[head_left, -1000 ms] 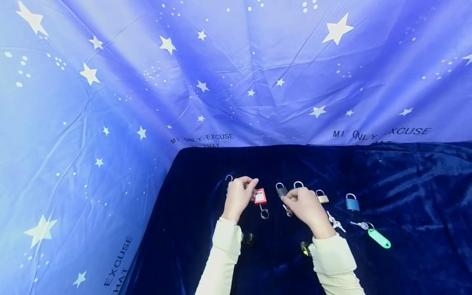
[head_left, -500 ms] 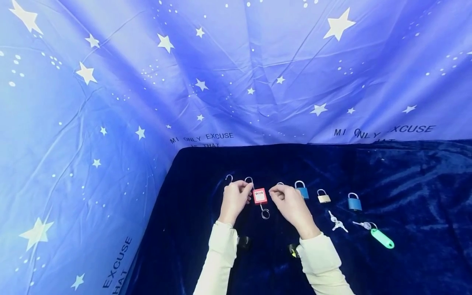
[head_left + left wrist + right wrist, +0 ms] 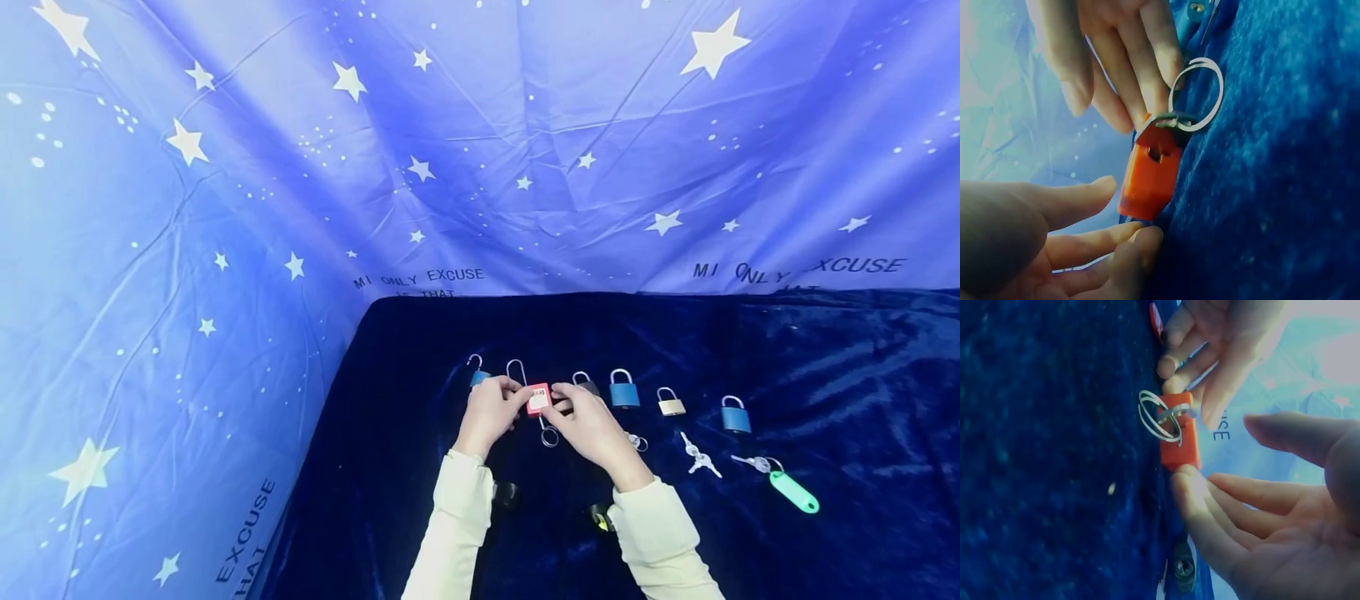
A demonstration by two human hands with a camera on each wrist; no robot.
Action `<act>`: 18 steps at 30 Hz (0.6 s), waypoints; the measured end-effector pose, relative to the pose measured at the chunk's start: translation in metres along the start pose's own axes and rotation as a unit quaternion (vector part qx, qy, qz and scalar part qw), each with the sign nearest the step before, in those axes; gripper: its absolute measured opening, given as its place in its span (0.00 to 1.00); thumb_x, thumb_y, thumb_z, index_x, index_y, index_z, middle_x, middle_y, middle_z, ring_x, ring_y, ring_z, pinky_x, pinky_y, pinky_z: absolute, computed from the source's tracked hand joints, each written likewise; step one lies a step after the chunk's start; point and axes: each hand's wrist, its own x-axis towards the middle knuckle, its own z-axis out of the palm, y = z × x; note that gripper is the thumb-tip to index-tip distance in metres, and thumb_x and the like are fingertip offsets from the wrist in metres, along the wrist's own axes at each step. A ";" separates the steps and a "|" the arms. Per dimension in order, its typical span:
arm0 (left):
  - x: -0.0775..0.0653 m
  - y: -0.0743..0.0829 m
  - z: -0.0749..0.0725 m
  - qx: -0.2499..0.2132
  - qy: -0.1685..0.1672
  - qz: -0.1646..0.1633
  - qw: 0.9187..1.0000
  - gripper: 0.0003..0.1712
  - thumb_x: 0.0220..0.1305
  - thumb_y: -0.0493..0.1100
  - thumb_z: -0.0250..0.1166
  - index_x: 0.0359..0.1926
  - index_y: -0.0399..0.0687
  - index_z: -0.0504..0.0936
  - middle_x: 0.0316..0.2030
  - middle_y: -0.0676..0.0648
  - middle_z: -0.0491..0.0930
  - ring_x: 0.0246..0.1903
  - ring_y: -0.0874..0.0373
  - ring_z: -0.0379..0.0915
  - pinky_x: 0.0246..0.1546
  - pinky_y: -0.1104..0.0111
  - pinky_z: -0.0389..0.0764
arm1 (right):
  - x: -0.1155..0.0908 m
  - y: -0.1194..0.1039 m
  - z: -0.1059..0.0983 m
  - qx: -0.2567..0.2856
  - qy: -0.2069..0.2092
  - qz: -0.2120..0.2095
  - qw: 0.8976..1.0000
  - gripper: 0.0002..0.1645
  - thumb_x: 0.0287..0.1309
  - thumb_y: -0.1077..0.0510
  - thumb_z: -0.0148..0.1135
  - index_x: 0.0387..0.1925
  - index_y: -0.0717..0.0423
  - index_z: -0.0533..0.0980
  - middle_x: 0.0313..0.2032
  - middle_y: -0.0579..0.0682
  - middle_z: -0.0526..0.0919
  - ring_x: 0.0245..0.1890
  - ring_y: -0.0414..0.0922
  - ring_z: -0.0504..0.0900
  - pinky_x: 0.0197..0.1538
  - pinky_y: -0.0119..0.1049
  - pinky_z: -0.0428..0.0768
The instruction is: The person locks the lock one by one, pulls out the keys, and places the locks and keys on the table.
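A red padlock (image 3: pixel 538 400) with a white label and a tall shackle (image 3: pixel 517 367) lies on the dark blue velvet cloth. A key with a metal ring (image 3: pixel 550 437) sticks out of its lower end. My left hand (image 3: pixel 491 410) is at the padlock's left side, its thumb reaching over the corner. From the right, my right hand (image 3: pixel 592 425) touches the lock with its fingertips. In the right wrist view, the right fingers meet the end of the red body (image 3: pixel 1180 450), the thumb held apart. The left wrist view shows both hands around the red body (image 3: pixel 1150 178), fingers loosely extended.
A blue padlock (image 3: pixel 479 378) with its shackle raised is behind my left hand. Rightward stand a black padlock (image 3: pixel 588 386), a blue one (image 3: pixel 624 394), a brass one (image 3: pixel 672 407) and another blue one (image 3: pixel 736 419). Loose keys (image 3: pixel 701 458) and a green key tag (image 3: pixel 793 492) lie in front.
My right hand has moved left from beside the black padlock to the red padlock. My left hand has shifted from the shackle area onto the red body's left edge.
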 end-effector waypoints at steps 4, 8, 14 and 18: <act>-0.001 0.001 0.003 0.044 -0.006 0.018 0.999 0.16 0.56 0.51 0.62 0.38 0.44 0.78 0.19 0.57 0.76 0.17 0.66 0.69 0.21 0.73 0.70 | -0.001 0.001 0.001 0.008 -0.020 0.009 1.000 0.28 0.55 0.55 0.58 0.53 0.68 0.68 0.44 0.57 0.80 0.39 0.46 0.81 0.41 0.38 0.77; 0.000 0.002 0.007 0.052 0.003 0.035 0.998 0.17 0.52 0.51 0.65 0.37 0.44 0.78 0.22 0.57 0.76 0.21 0.67 0.68 0.24 0.73 0.69 | -0.002 0.002 0.000 0.015 -0.026 0.014 0.999 0.26 0.56 0.54 0.58 0.52 0.67 0.70 0.43 0.55 0.81 0.39 0.45 0.81 0.41 0.38 0.77; 0.000 0.002 0.013 -0.072 -0.004 0.021 0.997 0.17 0.49 0.44 0.69 0.37 0.42 0.73 0.26 0.50 0.77 0.22 0.64 0.74 0.23 0.72 0.75 | -0.003 0.003 -0.001 0.032 -0.023 0.020 0.999 0.24 0.55 0.55 0.59 0.51 0.65 0.70 0.42 0.54 0.81 0.39 0.45 0.81 0.43 0.39 0.76; 0.002 0.005 0.014 -0.156 -0.015 0.009 0.988 0.18 0.48 0.38 0.69 0.39 0.39 0.72 0.27 0.46 0.78 0.21 0.60 0.76 0.22 0.68 0.77 | -0.003 0.004 -0.005 0.038 -0.010 0.009 0.999 0.23 0.55 0.56 0.59 0.50 0.65 0.71 0.43 0.55 0.80 0.39 0.46 0.81 0.45 0.40 0.76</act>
